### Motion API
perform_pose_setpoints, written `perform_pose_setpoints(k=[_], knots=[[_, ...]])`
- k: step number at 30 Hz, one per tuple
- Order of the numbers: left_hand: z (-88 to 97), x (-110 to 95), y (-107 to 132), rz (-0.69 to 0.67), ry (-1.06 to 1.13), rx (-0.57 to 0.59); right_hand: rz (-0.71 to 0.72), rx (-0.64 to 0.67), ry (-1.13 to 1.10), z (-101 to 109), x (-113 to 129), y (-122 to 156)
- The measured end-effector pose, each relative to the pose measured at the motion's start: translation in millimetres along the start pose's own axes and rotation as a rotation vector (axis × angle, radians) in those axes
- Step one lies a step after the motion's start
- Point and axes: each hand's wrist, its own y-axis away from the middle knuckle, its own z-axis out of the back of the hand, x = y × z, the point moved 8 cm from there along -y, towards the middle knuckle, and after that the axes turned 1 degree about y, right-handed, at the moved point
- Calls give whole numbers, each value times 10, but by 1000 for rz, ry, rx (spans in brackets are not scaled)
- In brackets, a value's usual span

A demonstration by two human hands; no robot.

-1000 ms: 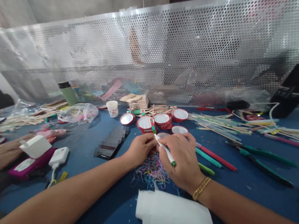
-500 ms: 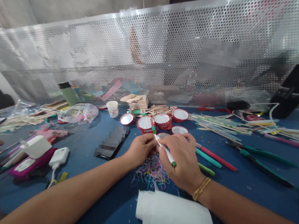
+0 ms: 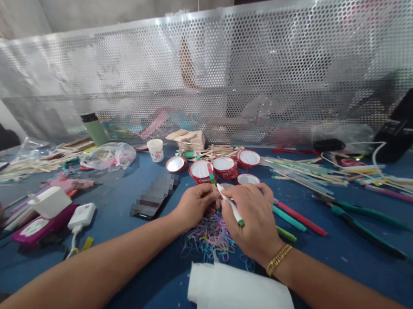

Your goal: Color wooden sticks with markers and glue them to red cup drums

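We hold a thin white stick with green ends [image 3: 228, 204] in our right hand [image 3: 255, 219], fingers curled tight around it. Our left hand [image 3: 192, 206] pinches the stick near its top end. Both hands sit just above a pile of thin coloured loops [image 3: 207, 240] on the blue worktop [image 3: 331, 262].

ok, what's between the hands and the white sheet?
Head view: a tangle of thin coloured strands on the table, from the white sheet up to left hand and right hand, which grips a stick.

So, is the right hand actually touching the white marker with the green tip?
Touching. The head view shows the right hand gripping the white marker, closed across its barrel with no gap.
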Motion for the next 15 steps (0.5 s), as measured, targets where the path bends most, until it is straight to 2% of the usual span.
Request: perform_pose_setpoints(k=[3, 11, 15], knots=[[-9, 5, 1, 3, 11, 8, -15, -12, -3, 16, -9, -2], [-3, -8, 1, -27, -27, 8, 58, 36, -44, -13, 69, -1], [-9, 4, 2, -11, -21, 12, 13, 1, -11, 6, 14, 1]])
